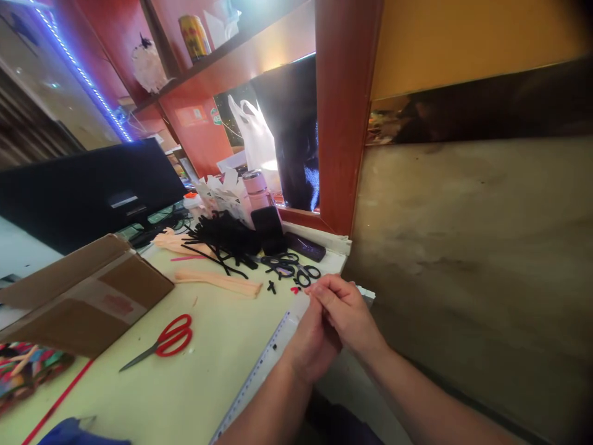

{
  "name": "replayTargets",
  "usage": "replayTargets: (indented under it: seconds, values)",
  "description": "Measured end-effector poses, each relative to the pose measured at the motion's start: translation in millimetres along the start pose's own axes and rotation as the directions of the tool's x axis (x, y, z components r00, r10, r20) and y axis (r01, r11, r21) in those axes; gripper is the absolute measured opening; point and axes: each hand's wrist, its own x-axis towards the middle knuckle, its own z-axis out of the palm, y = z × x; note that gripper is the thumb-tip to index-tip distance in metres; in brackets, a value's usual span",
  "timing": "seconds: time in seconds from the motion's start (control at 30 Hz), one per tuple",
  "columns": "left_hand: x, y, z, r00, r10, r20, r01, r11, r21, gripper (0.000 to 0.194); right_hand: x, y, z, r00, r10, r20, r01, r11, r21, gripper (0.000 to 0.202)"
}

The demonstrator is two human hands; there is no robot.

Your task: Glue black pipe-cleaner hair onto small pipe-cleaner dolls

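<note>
My left hand point(315, 346) and my right hand point(348, 309) are pressed together over the table's right edge. The fingers of both are closed in a pinch, and whatever lies between them is hidden or too small to make out. Just beyond the fingertips are black-handled scissors point(306, 275), a small red piece point(295, 290) and a small black cross-shaped piece point(271, 287). Farther left on the table lie red-handled scissors point(174, 337), their blades pointing to the lower left.
A bundle of black fuzzy strips point(222, 238) lies behind a peach strip point(217, 282). A phone point(269, 230) stands near a pink bottle point(257, 188); another dark phone point(304, 246) lies flat. An open cardboard box point(111, 309) and a monitor point(92, 191) occupy the left.
</note>
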Motion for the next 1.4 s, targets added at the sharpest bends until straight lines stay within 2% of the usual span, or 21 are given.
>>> replayTargets:
  seconds: [0.17,0.23,0.33,0.4,0.47,0.57,0.67,0.73,0.8,0.87,0.93,1.0,1.03,1.13,1.23,1.3,1.4]
  values:
    - [7,-10,-1.8,0.997,0.046,-0.066,-0.044,0.999,0.027,0.053,2,4,-6,0.996,0.069,-0.060,-0.069,0.998,0.011,0.031]
    - [9,-12,-4.6,0.997,0.024,-0.078,-0.023,1.000,0.015,0.054,2,6,-9,0.993,0.120,-0.010,-0.120,0.992,0.029,0.032]
    - [11,-13,-5.9,0.990,-0.018,-0.141,0.020,1.000,0.010,0.051,0,11,-10,0.990,0.123,0.071,-0.128,0.990,0.064,0.024]
    - [10,-15,-5.0,0.985,-0.014,-0.170,0.023,0.999,0.047,0.048,0,14,-10,0.991,0.126,0.049,-0.131,0.982,0.139,0.021]
    - [9,-17,-4.6,0.985,0.031,-0.170,-0.013,0.994,0.105,0.044,1,16,-10,0.986,0.165,0.017,-0.164,0.951,0.263,0.029]
    - [7,-18,-8.6,0.987,0.086,-0.133,-0.052,0.970,0.239,0.042,3,16,-11,0.964,0.258,0.061,-0.261,0.888,0.378,0.041]
    - [8,-12,-16.9,0.979,0.141,-0.145,-0.051,0.866,0.497,0.046,3,14,-15,0.947,0.292,0.132,-0.321,0.868,0.380,0.044]
    - [8,-5,-21.5,0.948,0.253,-0.193,-0.058,0.735,0.676,0.048,0,14,-18,0.958,0.236,0.163,-0.279,0.897,0.343,0.040]
    - [8,2,-23.4,0.910,0.361,-0.205,-0.060,0.602,0.797,0.047,-3,16,-18,0.975,0.174,0.141,-0.208,0.938,0.278,0.033]
    - [6,6,-22.5,0.895,0.417,-0.155,-0.073,0.481,0.874,0.050,-4,19,-16,0.984,0.160,0.083,-0.176,0.955,0.240,0.031]
    - [1,8,-20.1,0.896,0.436,-0.082,-0.086,0.353,0.932,0.053,-4,20,-13,0.982,0.182,0.041,-0.186,0.946,0.264,0.039]
    - [-4,9,-18.0,0.893,0.449,-0.030,-0.088,0.239,0.967,0.056,-4,20,-10,0.971,0.233,0.056,-0.239,0.925,0.296,0.045]
    - [-6,9,-17.4,0.894,0.447,-0.014,-0.089,0.210,0.974,0.058,-3,19,-10,0.961,0.267,0.076,-0.277,0.911,0.305,0.047]
    - [-9,12,-18.2,0.903,0.430,-0.002,-0.109,0.235,0.966,0.063,-3,17,-12,0.927,0.337,0.166,-0.374,0.860,0.346,0.048]
    - [-8,15,-21.2,0.886,0.462,-0.036,-0.105,0.277,0.955,0.065,-5,17,-16,0.933,0.280,0.227,-0.348,0.861,0.371,0.040]
    - [-8,16,-22.7,0.878,0.476,-0.056,-0.091,0.281,0.955,0.066,-6,18,-17,0.945,0.240,0.221,-0.308,0.881,0.358,0.032]
    - [-9,18,-22.4,0.903,0.428,-0.028,-0.097,0.267,0.959,0.064,-5,20,-19,0.946,0.257,0.196,-0.317,0.858,0.404,0.032]
